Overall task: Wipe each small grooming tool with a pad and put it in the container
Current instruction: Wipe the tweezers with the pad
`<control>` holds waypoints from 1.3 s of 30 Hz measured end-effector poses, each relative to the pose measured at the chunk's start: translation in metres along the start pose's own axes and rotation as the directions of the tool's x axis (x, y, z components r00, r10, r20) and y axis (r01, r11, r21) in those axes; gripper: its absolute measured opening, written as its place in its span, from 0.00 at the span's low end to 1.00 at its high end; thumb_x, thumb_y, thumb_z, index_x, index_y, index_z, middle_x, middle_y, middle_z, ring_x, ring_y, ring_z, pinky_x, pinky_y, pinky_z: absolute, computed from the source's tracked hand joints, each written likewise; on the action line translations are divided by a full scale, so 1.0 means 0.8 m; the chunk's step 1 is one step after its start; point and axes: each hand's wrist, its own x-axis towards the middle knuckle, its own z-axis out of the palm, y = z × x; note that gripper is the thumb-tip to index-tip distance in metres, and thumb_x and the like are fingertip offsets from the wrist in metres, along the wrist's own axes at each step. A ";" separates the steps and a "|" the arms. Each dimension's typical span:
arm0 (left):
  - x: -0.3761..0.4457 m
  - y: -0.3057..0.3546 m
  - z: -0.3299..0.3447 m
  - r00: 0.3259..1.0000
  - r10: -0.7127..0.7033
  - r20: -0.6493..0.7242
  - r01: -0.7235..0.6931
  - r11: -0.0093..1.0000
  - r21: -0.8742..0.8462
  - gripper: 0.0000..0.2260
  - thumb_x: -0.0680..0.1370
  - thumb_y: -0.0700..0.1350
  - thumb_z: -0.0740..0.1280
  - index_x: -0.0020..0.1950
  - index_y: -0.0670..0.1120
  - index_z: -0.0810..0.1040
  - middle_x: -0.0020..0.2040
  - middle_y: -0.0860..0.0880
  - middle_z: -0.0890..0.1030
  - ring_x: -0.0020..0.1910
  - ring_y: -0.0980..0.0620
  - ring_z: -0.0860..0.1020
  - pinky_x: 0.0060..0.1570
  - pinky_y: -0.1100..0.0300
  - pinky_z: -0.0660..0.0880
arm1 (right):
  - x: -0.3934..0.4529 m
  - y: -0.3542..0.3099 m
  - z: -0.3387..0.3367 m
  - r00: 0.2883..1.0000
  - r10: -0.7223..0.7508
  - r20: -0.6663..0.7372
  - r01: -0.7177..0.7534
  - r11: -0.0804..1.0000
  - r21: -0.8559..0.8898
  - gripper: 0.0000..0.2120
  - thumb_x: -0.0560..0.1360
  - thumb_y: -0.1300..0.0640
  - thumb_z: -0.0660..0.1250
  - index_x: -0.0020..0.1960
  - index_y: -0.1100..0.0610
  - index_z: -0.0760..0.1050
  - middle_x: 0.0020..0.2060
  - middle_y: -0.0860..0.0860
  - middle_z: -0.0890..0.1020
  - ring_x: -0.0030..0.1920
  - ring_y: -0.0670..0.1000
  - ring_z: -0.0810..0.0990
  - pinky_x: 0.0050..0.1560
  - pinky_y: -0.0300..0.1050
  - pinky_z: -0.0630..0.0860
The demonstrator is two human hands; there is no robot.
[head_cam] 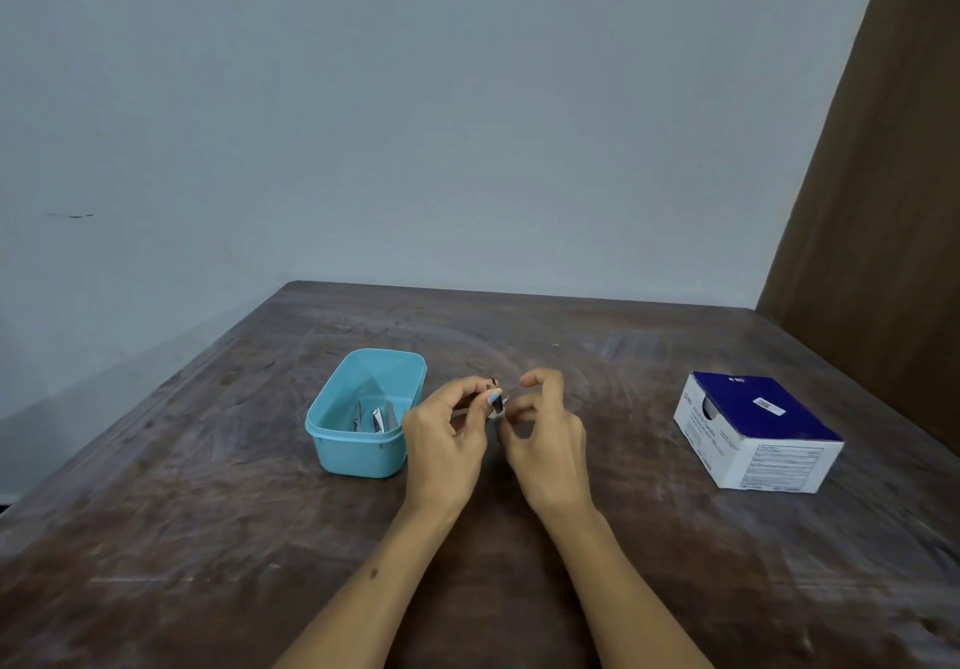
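Observation:
My left hand [441, 440] and my right hand [545, 440] meet above the middle of the table, fingertips together. Between them they pinch a small blue, white and dark item [497, 402] that looks like a pad packet; it is too small to identify for sure. My right index finger is lifted and curled above it. A light blue plastic container [332, 440] stands just left of my left hand, open, with metal grooming tools [375, 418] lying at its near end.
A white and dark blue cardboard box [756, 429] of pads sits at the right of the worn brown wooden table [208, 538]. A wall runs behind the table and a brown panel stands at the far right.

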 end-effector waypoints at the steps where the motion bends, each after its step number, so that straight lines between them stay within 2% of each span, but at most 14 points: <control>1: -0.001 0.000 0.000 1.000 0.006 0.001 -0.006 1.000 0.003 0.06 0.73 0.36 0.69 0.48 0.45 0.82 0.42 0.56 0.82 0.45 0.63 0.80 0.44 0.74 0.75 | 0.000 0.001 -0.001 1.000 0.017 0.020 -0.017 1.000 -0.002 0.21 0.70 0.65 0.71 0.57 0.52 0.65 0.40 0.46 0.81 0.42 0.47 0.81 0.46 0.47 0.79; 3: -0.001 0.000 0.001 1.000 0.010 0.005 -0.010 1.000 0.015 0.06 0.73 0.36 0.69 0.48 0.45 0.82 0.42 0.55 0.82 0.46 0.62 0.80 0.44 0.74 0.74 | 0.000 0.002 -0.001 1.000 0.005 0.009 -0.005 1.000 0.011 0.22 0.70 0.65 0.71 0.57 0.51 0.64 0.39 0.46 0.81 0.42 0.46 0.81 0.46 0.46 0.79; 6: 0.000 -0.002 0.001 1.000 0.005 0.004 -0.005 1.000 0.013 0.07 0.74 0.37 0.69 0.49 0.45 0.82 0.43 0.54 0.83 0.46 0.62 0.80 0.44 0.75 0.74 | 0.000 -0.004 -0.001 0.997 -0.053 -0.060 0.054 0.998 0.026 0.25 0.69 0.64 0.72 0.54 0.46 0.61 0.39 0.42 0.79 0.41 0.39 0.79 0.42 0.29 0.75; 7: 0.000 -0.002 0.000 1.000 0.006 0.004 -0.006 1.000 0.016 0.06 0.74 0.37 0.69 0.48 0.45 0.82 0.43 0.54 0.83 0.46 0.62 0.80 0.44 0.75 0.74 | 0.000 -0.003 0.000 0.997 -0.046 -0.058 0.048 0.998 0.030 0.25 0.69 0.64 0.72 0.54 0.46 0.61 0.39 0.42 0.78 0.41 0.40 0.79 0.42 0.29 0.75; 11: 0.000 -0.001 0.001 1.000 0.002 0.004 -0.002 1.000 0.016 0.06 0.74 0.36 0.69 0.47 0.44 0.82 0.42 0.54 0.83 0.45 0.62 0.80 0.43 0.75 0.74 | -0.001 0.004 0.000 0.999 0.027 0.018 -0.027 0.999 0.018 0.21 0.70 0.65 0.71 0.56 0.52 0.64 0.38 0.46 0.81 0.41 0.48 0.81 0.45 0.48 0.79; 12: 0.000 -0.001 0.001 1.000 0.000 0.005 0.000 1.000 0.023 0.06 0.74 0.36 0.69 0.47 0.44 0.82 0.42 0.54 0.83 0.45 0.61 0.80 0.43 0.75 0.74 | 0.000 0.004 0.000 1.000 0.018 0.015 -0.019 1.000 0.019 0.21 0.70 0.65 0.71 0.56 0.52 0.64 0.38 0.46 0.81 0.41 0.47 0.81 0.45 0.47 0.79; 16: 0.000 -0.001 0.000 1.000 -0.020 0.008 0.020 1.000 0.020 0.06 0.74 0.38 0.69 0.49 0.45 0.82 0.43 0.54 0.82 0.45 0.60 0.80 0.43 0.75 0.74 | -0.001 -0.003 0.000 0.997 -0.045 -0.058 0.047 0.998 0.038 0.26 0.69 0.64 0.72 0.54 0.46 0.61 0.39 0.44 0.80 0.41 0.41 0.80 0.41 0.28 0.74; 18: 0.001 -0.001 0.000 1.000 -0.031 0.003 0.031 0.999 0.013 0.06 0.74 0.38 0.69 0.49 0.45 0.82 0.43 0.54 0.83 0.45 0.60 0.81 0.44 0.73 0.75 | -0.001 -0.001 0.000 0.999 -0.027 -0.039 0.028 0.999 0.042 0.24 0.69 0.64 0.72 0.54 0.48 0.61 0.39 0.44 0.80 0.40 0.42 0.80 0.42 0.30 0.76; 21: 0.001 0.000 0.000 0.999 -0.044 0.006 0.044 0.999 0.002 0.06 0.74 0.37 0.69 0.49 0.44 0.82 0.43 0.53 0.83 0.45 0.61 0.81 0.45 0.73 0.75 | 0.000 0.002 -0.001 1.000 0.018 0.006 -0.019 0.999 0.034 0.22 0.69 0.66 0.71 0.54 0.52 0.63 0.36 0.44 0.79 0.39 0.45 0.81 0.44 0.43 0.79; 24: 0.001 -0.001 0.000 0.999 -0.046 0.009 0.046 0.999 0.003 0.06 0.74 0.38 0.69 0.49 0.45 0.82 0.43 0.53 0.83 0.45 0.60 0.81 0.44 0.72 0.76 | 0.001 -0.002 -0.001 0.999 -0.033 -0.041 0.036 0.998 0.056 0.24 0.69 0.65 0.72 0.54 0.48 0.62 0.38 0.44 0.80 0.39 0.40 0.79 0.42 0.29 0.75; 26: 0.002 -0.002 0.000 0.999 -0.053 0.007 0.053 0.999 0.004 0.06 0.74 0.38 0.69 0.49 0.45 0.82 0.44 0.52 0.83 0.45 0.59 0.81 0.44 0.72 0.76 | 0.001 -0.004 0.000 0.997 -0.047 -0.060 0.051 0.996 0.066 0.25 0.69 0.65 0.73 0.54 0.48 0.62 0.39 0.46 0.81 0.40 0.39 0.79 0.42 0.25 0.73; 30: 0.002 -0.002 0.000 0.997 -0.072 0.003 0.072 0.997 -0.011 0.06 0.74 0.38 0.69 0.49 0.44 0.82 0.43 0.52 0.83 0.44 0.60 0.81 0.43 0.70 0.77 | 0.000 0.000 -0.001 1.000 0.008 0.011 -0.009 0.999 0.047 0.20 0.70 0.66 0.71 0.54 0.54 0.65 0.38 0.47 0.81 0.41 0.47 0.81 0.45 0.43 0.79; 35: 0.003 -0.001 0.000 0.998 -0.061 0.005 0.061 0.998 -0.005 0.06 0.74 0.38 0.69 0.49 0.45 0.82 0.42 0.55 0.82 0.45 0.63 0.80 0.43 0.74 0.75 | 0.000 -0.005 -0.001 0.997 -0.052 -0.062 0.055 0.997 0.057 0.24 0.69 0.64 0.73 0.53 0.48 0.63 0.40 0.46 0.81 0.41 0.42 0.80 0.43 0.32 0.76; 39: 0.002 -0.001 0.001 0.998 -0.066 -0.006 0.066 0.998 -0.011 0.05 0.74 0.37 0.69 0.48 0.44 0.82 0.41 0.56 0.82 0.44 0.63 0.80 0.43 0.73 0.75 | -0.001 0.000 0.000 1.000 0.010 0.003 -0.010 0.999 0.038 0.22 0.70 0.65 0.71 0.53 0.50 0.63 0.37 0.45 0.80 0.40 0.45 0.81 0.43 0.39 0.78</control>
